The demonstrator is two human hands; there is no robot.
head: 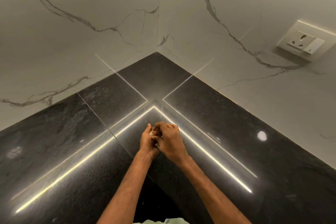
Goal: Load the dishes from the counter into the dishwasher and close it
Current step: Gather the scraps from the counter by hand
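1. Black polished stone forms the bench [72, 151], which runs into a corner and has an L shape seen from above.
2. Its surface is very shiny; long bright lines of light are reflected on it and meet at a right angle near the middle, and two pale round spots of light lie on it, one at the left and one at the right.
3. Thin seams cross the stone where slabs are joined.
4. Two walls [91, 32] of white marble-look tile with grey veins rise behind the bench and meet at one vertical corner line.
5. One cream socket plate [305, 41] is on the right wall, with one three-hole socket and one switch beside it.
6. Two bare forearms reach forward from the bottom edge, over the inner corner of the bench.
7. The left hand [148, 142] and the right hand [170, 141] are pressed together above the stone, the right one partly covering the left.
8. Both hands are curled narrow around something small and shiny [151, 133] between them; what it is I cannot tell, and I cannot tell which hand really holds it.
9. No dish and no dishwasher appear in this view, so their place cannot be told.
10. One bit of pale green cloth [156, 221] shows at the bottom edge.
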